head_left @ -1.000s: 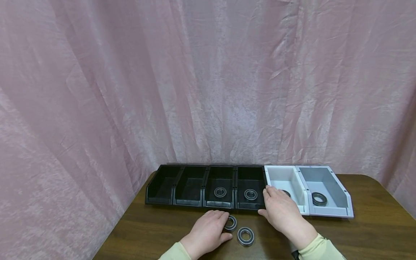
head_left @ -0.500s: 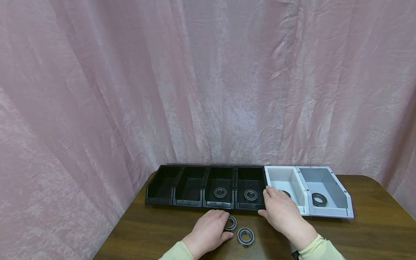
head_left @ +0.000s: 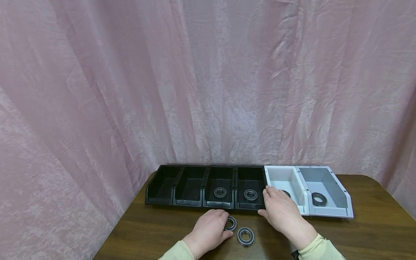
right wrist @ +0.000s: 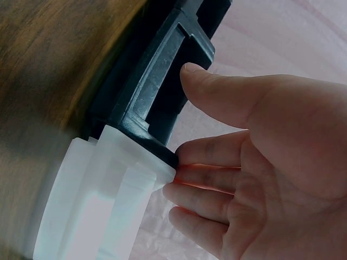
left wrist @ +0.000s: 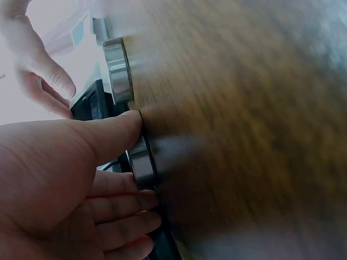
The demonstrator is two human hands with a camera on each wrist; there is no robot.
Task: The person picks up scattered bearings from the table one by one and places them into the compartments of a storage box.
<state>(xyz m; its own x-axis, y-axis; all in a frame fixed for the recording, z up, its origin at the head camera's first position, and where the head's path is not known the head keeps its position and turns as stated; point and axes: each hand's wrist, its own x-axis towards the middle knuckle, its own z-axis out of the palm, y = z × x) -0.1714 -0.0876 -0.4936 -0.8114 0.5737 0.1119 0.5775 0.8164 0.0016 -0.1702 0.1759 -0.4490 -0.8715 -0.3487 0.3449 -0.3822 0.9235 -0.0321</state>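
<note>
My left hand (head_left: 209,231) rests on the table, thumb and index finger on opposite sides of a ball bearing (head_left: 231,224), pinching it. In the left wrist view that bearing (left wrist: 142,162) shows its shiny metal rim between thumb and finger. Just right of it lies a second ball bearing (head_left: 245,237), flat and untouched. My right hand (head_left: 282,211) has its fingers extended, the tips touching the rims where the rightmost black bin (head_left: 250,175) meets the white bin (head_left: 281,174). In the right wrist view the right hand (right wrist: 255,162) holds nothing.
Several black bins (head_left: 190,180) stand in a row with the white bin and a grey bin (head_left: 328,207). Bearings lie in the two right black bins, the grey bin (head_left: 319,199), and partly hidden in the white one. A pink curtain (head_left: 208,90) hangs behind the wooden table (head_left: 146,231).
My left hand has shifted very slightly right, its thumb closer in by the bearing. The right hand, the bearings and the bins stay in place.
</note>
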